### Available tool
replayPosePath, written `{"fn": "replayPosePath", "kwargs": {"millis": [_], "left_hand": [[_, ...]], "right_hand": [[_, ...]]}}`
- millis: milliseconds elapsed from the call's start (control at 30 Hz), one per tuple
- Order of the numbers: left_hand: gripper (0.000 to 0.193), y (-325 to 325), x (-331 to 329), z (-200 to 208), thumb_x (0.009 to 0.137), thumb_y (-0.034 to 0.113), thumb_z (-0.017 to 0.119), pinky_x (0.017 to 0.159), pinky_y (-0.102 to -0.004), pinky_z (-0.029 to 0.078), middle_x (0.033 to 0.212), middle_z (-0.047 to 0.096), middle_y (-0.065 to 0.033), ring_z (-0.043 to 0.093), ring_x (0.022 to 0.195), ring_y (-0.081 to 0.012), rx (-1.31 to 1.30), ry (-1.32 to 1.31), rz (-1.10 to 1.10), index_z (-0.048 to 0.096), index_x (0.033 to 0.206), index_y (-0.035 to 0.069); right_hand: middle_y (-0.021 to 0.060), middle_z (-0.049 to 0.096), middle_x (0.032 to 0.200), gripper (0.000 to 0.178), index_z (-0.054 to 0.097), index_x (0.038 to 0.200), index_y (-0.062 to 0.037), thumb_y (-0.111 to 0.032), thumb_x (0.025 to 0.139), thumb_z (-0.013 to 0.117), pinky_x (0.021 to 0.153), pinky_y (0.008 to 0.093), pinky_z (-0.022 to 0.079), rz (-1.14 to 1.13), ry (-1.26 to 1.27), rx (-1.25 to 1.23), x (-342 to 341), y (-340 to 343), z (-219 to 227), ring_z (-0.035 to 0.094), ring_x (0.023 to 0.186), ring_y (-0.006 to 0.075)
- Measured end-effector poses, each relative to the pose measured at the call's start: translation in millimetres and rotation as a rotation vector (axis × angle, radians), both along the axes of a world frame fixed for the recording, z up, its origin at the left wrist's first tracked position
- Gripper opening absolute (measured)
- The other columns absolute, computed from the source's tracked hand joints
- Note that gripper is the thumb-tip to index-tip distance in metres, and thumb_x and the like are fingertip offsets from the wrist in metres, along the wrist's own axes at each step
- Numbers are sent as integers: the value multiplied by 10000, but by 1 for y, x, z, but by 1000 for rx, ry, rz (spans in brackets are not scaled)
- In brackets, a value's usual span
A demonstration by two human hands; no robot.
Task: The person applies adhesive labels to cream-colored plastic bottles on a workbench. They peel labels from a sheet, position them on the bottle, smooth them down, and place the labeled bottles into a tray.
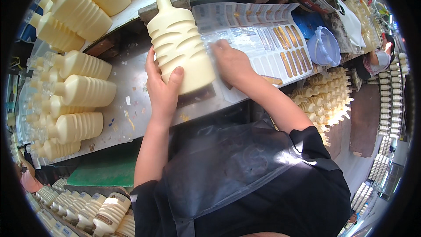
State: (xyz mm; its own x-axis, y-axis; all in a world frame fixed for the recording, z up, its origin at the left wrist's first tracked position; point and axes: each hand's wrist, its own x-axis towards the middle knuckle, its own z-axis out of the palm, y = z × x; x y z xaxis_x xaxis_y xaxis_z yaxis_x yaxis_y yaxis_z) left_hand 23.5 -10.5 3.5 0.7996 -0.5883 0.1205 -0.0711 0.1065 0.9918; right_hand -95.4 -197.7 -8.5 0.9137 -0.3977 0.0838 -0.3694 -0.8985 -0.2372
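My left hand [161, 87] grips a cream ribbed bottle [180, 44] that lies on the metal worktable [131, 83], neck pointing away from me. My right hand [230, 63] presses flat beside the bottle's right edge, fingers on a clear label at the edge of a sticker sheet [263, 39] with rows of yellow labels. The bottle's mouth is open, with no cap on it.
Several cream bottles [79, 92] lie stacked on the table's left and far left. A blue plastic cup [324, 46] sits right of the sheet. More bottles stand below the table at left [101, 213] and right [326, 101]. Another person [377, 59] works at far right.
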Motion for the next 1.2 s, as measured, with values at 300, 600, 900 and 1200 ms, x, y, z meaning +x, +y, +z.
{"fn": "replayPosePath", "kwargs": {"millis": [300,600,900,1200], "left_hand": [[926,2,1,-4,906,412,742,1096,-395,442,1439,525,-249,567,1290,-289,-16,3,-5,275,1573,-27],[904,-2,-2,-5,922,392,728,1108,-386,425,1432,527,-244,556,1296,-286,-17,-9,13,269,1566,-43],[981,2,1,-5,906,438,758,1099,-383,438,1442,521,-255,557,1300,-285,-50,48,-34,236,1571,-60],[921,-1,-4,11,903,294,774,1091,-368,450,1420,538,-234,574,1281,-270,-62,91,-18,239,1564,-59]], "right_hand": [[154,611,1365,453,627,1298,-52,-18,847,598,723,430,579,207,158,-39,-87,4,8,720,815,330],[110,621,1392,467,646,1282,-61,-10,818,618,732,415,591,136,-106,17,-118,20,8,724,851,323],[97,586,1454,537,598,1360,-61,-26,824,580,756,426,584,72,227,-43,-99,19,7,719,854,337],[105,717,962,248,721,1025,1,-234,951,688,675,344,547,-445,-168,549,-178,30,-6,690,776,223]]}}
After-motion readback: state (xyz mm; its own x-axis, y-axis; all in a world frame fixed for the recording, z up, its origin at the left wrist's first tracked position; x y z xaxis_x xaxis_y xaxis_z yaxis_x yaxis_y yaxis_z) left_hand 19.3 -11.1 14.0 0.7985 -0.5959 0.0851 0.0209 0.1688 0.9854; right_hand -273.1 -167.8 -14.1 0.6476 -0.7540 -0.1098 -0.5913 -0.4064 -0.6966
